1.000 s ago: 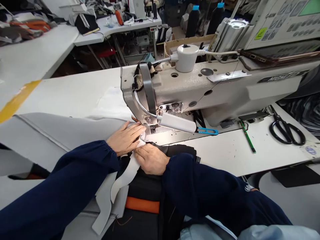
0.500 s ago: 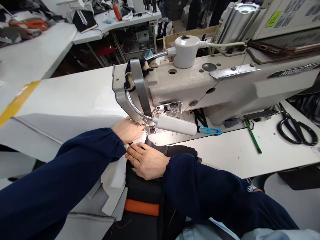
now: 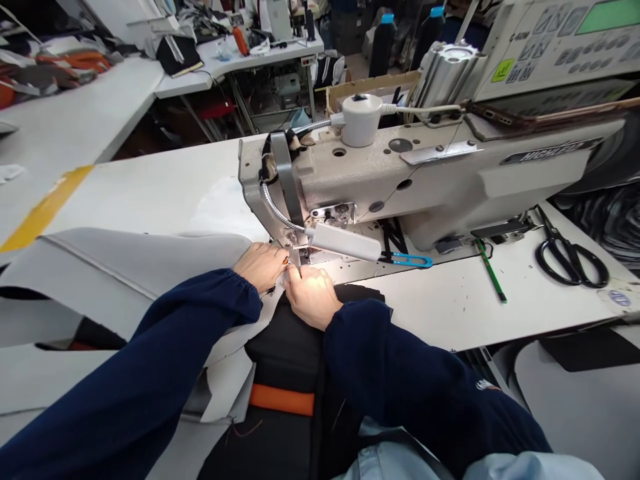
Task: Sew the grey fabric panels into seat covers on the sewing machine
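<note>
A beige industrial sewing machine [image 3: 425,180] stands on the white table [image 3: 450,300]. Grey fabric [image 3: 125,273] spreads to the left and runs up to the needle area [image 3: 300,257], lit by a small lamp [image 3: 345,241]. My left hand [image 3: 263,265] lies on the grey fabric just left of the needle, fingers curled and pressing it down. My right hand [image 3: 313,297] is closed in a pinch on the fabric edge right in front of the needle. Black fabric with an orange band [image 3: 283,400] hangs over the table's near edge below my hands.
Blue thread snips [image 3: 413,260] lie by the machine base. A green pencil [image 3: 490,280] and black scissors [image 3: 570,257] rest on the table to the right. A control panel [image 3: 565,40] sits behind the machine. Cluttered work tables [image 3: 240,53] stand at the back left.
My right hand has moved forward from lying flat on the black fabric to pinching at the needle. My left hand stays by the needle. The grey strip is drawn further in.
</note>
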Demonstrator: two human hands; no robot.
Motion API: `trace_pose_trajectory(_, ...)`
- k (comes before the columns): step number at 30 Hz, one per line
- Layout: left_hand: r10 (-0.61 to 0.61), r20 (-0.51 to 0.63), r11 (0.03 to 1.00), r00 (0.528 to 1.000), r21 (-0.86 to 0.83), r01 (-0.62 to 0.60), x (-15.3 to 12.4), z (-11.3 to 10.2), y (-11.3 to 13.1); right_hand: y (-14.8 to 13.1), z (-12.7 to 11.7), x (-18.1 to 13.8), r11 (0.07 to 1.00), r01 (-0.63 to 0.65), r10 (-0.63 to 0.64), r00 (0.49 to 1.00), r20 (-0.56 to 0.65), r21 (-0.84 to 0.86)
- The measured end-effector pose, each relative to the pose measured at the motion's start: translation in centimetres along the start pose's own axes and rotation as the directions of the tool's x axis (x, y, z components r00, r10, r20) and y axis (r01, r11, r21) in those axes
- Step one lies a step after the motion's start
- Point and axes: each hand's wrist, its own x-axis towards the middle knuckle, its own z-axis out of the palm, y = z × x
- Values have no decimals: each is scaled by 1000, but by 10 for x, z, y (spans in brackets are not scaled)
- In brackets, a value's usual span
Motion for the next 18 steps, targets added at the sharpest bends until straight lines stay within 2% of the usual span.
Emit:
trace_pose_trajectory(3,30,-79,999,996,-18,-32,-6,7,-2,1,4,6,991,120,-119,993,29,-63)
trace_pose_trajectory(6,84,-170,996,982,-17,-88,-15,12,-8,5,4,8,955,276,-270,961,67,-109)
trace_pose_trajectory(8,92,-210,995,973,-13,-96,-21,12,-12,7,1,9,934,336,-325,940,102,-120)
trace_pose_trajectory(12,85,-167,996,982,5,-86,-24,9,-14,6,-3,11,931,343,-312,925,215,-125)
trace_pose_trajectory(18,-58,-146,998,988,31,63,-12,11,-1,14,-10,15,925,352,-305,911,278,-140)
